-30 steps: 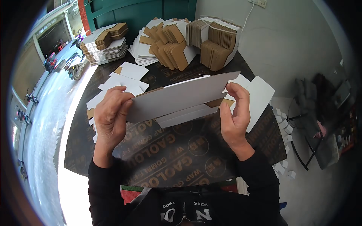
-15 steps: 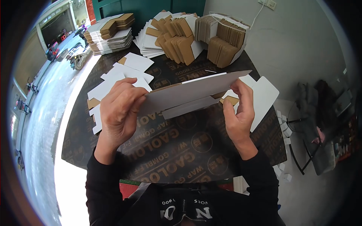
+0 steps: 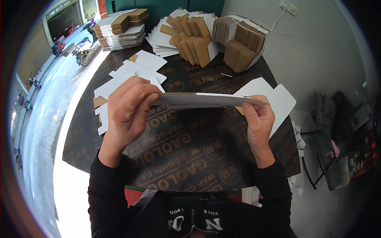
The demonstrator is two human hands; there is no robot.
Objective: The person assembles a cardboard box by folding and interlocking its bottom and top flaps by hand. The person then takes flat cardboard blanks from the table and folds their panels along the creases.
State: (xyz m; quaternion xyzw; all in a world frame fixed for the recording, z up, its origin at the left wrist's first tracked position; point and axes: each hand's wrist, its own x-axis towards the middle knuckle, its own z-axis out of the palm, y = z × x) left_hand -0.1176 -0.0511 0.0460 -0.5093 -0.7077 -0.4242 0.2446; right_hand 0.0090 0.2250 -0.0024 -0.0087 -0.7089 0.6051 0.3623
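A long white cardboard piece is held up over the dark table, seen nearly edge-on, with a brown strip along its upper left edge. My left hand pinches its left end between thumb and fingers. At the right end, my right hand grips it, thumb on the near face and fingers behind. Flat white cardboard pieces lie beyond my left hand, and more white sheets lie beside and behind my right hand.
Along the back of the dark printed table stand a strapped cardboard stack, a fanned pile and a strapped bundle. A thin stick lies before them. A dark chair stands right; small white blocks lie on the floor.
The held cardboard has turned from showing its broad face to nearly edge-on. Its right end has come down with my right hand, whose fingers have closed on it. The view has shifted slightly.
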